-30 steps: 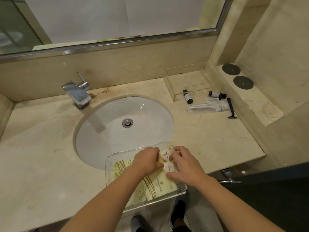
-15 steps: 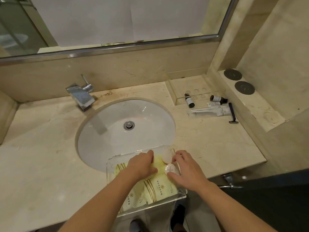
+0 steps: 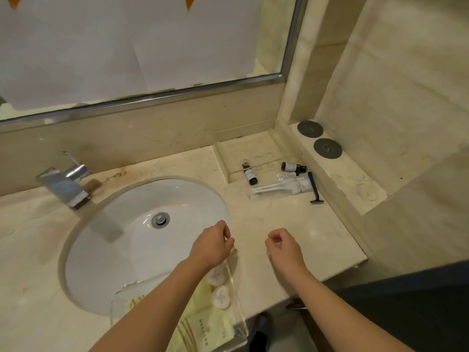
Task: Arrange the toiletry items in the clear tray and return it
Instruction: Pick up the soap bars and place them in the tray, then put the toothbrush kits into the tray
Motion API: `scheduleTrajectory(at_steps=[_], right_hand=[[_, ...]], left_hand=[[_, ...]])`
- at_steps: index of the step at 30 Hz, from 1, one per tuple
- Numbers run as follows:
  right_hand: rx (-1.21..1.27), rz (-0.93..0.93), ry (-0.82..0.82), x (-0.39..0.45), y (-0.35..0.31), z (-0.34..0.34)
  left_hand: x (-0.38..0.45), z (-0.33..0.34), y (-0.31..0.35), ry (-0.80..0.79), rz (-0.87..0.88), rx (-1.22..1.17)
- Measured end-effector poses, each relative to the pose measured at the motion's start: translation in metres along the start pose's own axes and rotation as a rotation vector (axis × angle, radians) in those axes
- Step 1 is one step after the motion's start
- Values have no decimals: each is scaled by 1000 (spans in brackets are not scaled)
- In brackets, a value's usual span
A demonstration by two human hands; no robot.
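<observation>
The clear tray sits at the counter's front edge, partly over the sink. It holds pale yellow packets and two round white soaps. My left hand hovers above the tray's far end, fingers loosely curled, holding nothing. My right hand hangs over the bare counter to the tray's right, fingers curled and empty. At the back right lie two small dark bottles, a white packaged toothbrush, a small white tube and a dark razor.
A white sink basin with a chrome faucet fills the counter's left middle. A second clear holder stands in the back corner. Two grey discs rest on the raised right ledge. The mirror runs along the back.
Both hands have let go of the soaps and risen out of the tray, moving away from me and apart. The soaps now lie in the tray. The view has tilted upward.
</observation>
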State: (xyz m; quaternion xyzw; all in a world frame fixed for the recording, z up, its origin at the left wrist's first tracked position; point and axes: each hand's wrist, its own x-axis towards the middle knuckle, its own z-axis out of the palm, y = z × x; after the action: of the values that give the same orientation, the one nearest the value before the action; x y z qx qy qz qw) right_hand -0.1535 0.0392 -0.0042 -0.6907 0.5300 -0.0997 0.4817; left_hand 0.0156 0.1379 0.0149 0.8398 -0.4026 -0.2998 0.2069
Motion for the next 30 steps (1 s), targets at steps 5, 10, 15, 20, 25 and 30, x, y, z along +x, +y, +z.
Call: scheduleTrajectory(at_steps=[5, 10, 15, 20, 25, 30], right_hand=[[401, 272, 16, 46, 7, -27], [660, 383, -47, 80, 13, -49], [603, 352, -103, 107, 15, -64], [609, 342, -120, 131, 15, -64], [591, 341, -94, 144, 12, -59], [567, 365, -64, 151, 9, -54]], left_hand=[[49, 14, 29, 83, -67, -47], [104, 24, 66, 122, -82, -82], [146, 34, 88, 119, -76, -37], [157, 41, 91, 50, -149, 87], [160, 37, 97, -71, -138, 240], [158, 31, 104, -255, -96, 162]])
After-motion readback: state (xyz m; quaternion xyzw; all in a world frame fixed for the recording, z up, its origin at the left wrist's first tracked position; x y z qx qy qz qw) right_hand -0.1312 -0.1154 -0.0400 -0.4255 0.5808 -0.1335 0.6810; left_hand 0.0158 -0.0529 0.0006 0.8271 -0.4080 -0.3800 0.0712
